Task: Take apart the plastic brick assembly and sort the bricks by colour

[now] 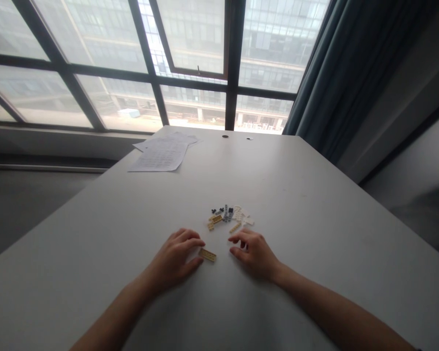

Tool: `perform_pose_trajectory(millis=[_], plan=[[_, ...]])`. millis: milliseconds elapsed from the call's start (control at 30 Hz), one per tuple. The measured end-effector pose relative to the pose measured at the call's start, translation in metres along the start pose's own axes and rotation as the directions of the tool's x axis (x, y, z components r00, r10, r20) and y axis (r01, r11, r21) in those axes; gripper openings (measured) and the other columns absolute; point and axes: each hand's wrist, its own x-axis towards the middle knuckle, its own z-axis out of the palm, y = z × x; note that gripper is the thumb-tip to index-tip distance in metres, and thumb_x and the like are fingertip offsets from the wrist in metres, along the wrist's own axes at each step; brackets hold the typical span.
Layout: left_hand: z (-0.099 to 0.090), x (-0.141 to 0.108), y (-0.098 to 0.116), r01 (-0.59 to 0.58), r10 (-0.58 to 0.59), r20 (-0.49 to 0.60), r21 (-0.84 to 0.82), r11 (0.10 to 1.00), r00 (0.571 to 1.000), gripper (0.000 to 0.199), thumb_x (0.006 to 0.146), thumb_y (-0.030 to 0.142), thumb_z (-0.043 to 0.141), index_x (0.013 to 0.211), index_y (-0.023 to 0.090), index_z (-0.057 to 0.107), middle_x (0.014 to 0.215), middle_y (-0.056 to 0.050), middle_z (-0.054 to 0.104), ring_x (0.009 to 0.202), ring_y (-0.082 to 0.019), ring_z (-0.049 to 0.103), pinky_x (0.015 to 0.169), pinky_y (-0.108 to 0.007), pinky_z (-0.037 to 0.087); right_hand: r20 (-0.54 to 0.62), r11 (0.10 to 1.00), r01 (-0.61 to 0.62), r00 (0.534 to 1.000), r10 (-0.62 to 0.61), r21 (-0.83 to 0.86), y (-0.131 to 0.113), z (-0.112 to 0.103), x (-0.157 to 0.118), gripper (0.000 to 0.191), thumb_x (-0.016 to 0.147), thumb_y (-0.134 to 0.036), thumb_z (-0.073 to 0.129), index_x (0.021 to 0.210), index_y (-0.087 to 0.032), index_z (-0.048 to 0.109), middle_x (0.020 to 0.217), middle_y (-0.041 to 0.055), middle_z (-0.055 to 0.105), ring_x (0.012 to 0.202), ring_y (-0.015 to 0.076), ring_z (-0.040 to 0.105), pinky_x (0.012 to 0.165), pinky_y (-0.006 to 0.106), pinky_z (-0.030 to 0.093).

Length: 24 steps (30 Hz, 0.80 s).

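A tan rectangular plate (207, 255) lies on the white table between the thumb and fingers of my left hand (179, 256). Those fingers are apart, and whether they touch the plate is hard to tell. My right hand (253, 253) rests to the right with thumb and fingers apart and nothing between them. Beyond both hands is a small pile of building pieces: a yellowish-brown plate (217, 220) and tan ones at the left, grey pieces (226, 212) and black ones in the middle, white pieces (237, 213) at the right. A narrow tan strip (235, 227) lies just beyond my right hand.
Printed paper sheets (161, 153) lie at the far left of the white table (263, 175). Two small round fittings (225, 136) show near its far edge. Behind are framed windows, with a dark blue curtain (325, 83) at the right.
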Motion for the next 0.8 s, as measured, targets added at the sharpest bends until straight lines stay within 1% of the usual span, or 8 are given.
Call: perform_pose_trajectory(millis=[67, 200, 300, 367, 533, 567, 700, 800], plan=[[0.003, 0.0, 0.003, -0.009, 0.009, 0.014, 0.009, 1.0, 1.0, 0.013, 0.083, 0.026, 0.057, 0.092, 0.022, 0.066, 0.097, -0.006, 0.063, 0.094, -0.02, 0.056, 0.087, -0.035, 0.045, 0.043, 0.996, 0.046, 0.998, -0.043, -0.075, -0.005, 0.006, -0.001, 0.022, 0.077, -0.023, 0.068, 0.099, -0.021, 0.07, 0.095, 0.0039, 0.065, 0.08, 0.0142, 0.058, 0.074, 0.025, 0.045], [0.011, 0.003, 0.009, -0.018, 0.017, -0.039, -0.037, 0.999, 0.999, 0.008, 0.083, 0.019, 0.055, 0.084, 0.02, 0.062, 0.089, -0.003, 0.064, 0.088, -0.018, 0.056, 0.082, -0.031, 0.045, 0.108, 0.975, 0.119, 0.989, -0.1, -0.189, -0.014, 0.016, 0.0, 0.025, 0.077, -0.031, 0.071, 0.1, -0.022, 0.069, 0.094, 0.0042, 0.065, 0.088, 0.0179, 0.059, 0.08, 0.029, 0.044], [0.016, 0.003, 0.015, -0.046, 0.042, -0.062, -0.064, 0.997, 0.997, 0.011, 0.085, 0.014, 0.05, 0.08, 0.02, 0.058, 0.08, -0.002, 0.062, 0.081, -0.016, 0.055, 0.077, -0.029, 0.044, 0.092, 0.963, 0.139, 0.988, -0.12, -0.229, -0.016, 0.022, 0.005, 0.017, 0.08, -0.023, 0.067, 0.098, -0.022, 0.069, 0.093, 0.0041, 0.066, 0.088, 0.0179, 0.059, 0.081, 0.029, 0.044], [0.018, 0.003, 0.021, -0.103, 0.101, -0.082, -0.026, 0.994, 0.992, 0.014, 0.088, 0.014, 0.049, 0.078, 0.02, 0.057, 0.076, -0.001, 0.062, 0.075, -0.015, 0.054, 0.073, -0.029, 0.042, 0.073, 0.962, 0.148, 0.988, -0.135, -0.23, -0.014, 0.024, 0.01, 0.013, 0.083, -0.017, 0.061, 0.093, -0.021, 0.07, 0.09, 0.0041, 0.067, 0.087, 0.0171, 0.06, 0.081, 0.028, 0.043], [0.019, 0.002, 0.032, -0.248, 0.251, -0.067, 0.055, 0.967, 0.966, 0.007, 0.088, 0.018, 0.055, 0.084, 0.021, 0.061, 0.078, -0.001, 0.063, 0.074, -0.015, 0.054, 0.073, -0.03, 0.041, 0.02, 0.966, 0.193, 0.981, -0.192, -0.17, -0.004, 0.022, 0.017, 0.021, 0.086, -0.009, 0.053, 0.095, -0.018, 0.069, 0.09, 0.0051, 0.068, 0.089, 0.0164, 0.059, 0.084, 0.027, 0.044], [0.019, 0.002, 0.032, -0.25, 0.253, -0.072, 0.049, 0.967, 0.965, 0.005, 0.087, 0.021, 0.058, 0.09, 0.022, 0.062, 0.081, -0.002, 0.064, 0.076, -0.016, 0.055, 0.074, -0.031, 0.042, 0.018, 0.966, 0.201, 0.98, -0.2, -0.163, -0.003, 0.02, 0.016, 0.022, 0.086, -0.008, 0.051, 0.095, -0.018, 0.069, 0.09, 0.0052, 0.068, 0.09, 0.0165, 0.059, 0.084, 0.028, 0.044], [0.018, 0.003, 0.026, -0.159, 0.163, -0.13, 0.04, 0.986, 0.978, 0.033, 0.081, 0.03, 0.066, 0.111, 0.021, 0.059, 0.096, -0.005, 0.066, 0.09, -0.02, 0.057, 0.083, -0.034, 0.044, -0.001, 0.966, 0.177, 0.984, -0.18, -0.186, 0.0, 0.012, 0.007, 0.02, 0.085, -0.009, 0.053, 0.095, -0.018, 0.069, 0.093, 0.0056, 0.067, 0.092, 0.0177, 0.058, 0.086, 0.03, 0.044], [0.018, 0.003, 0.023, -0.138, 0.142, -0.093, 0.049, 0.989, 0.985, 0.021, 0.084, 0.028, 0.062, 0.104, 0.022, 0.062, 0.099, -0.006, 0.065, 0.096, -0.021, 0.056, 0.087, -0.037, 0.043, 0.013, 0.96, 0.156, 0.987, -0.158, -0.231, 0.001, 0.009, -0.001, 0.017, 0.083, -0.012, 0.057, 0.092, -0.019, 0.069, 0.094, 0.0054, 0.065, 0.091, 0.0178, 0.057, 0.085, 0.03, 0.045]])
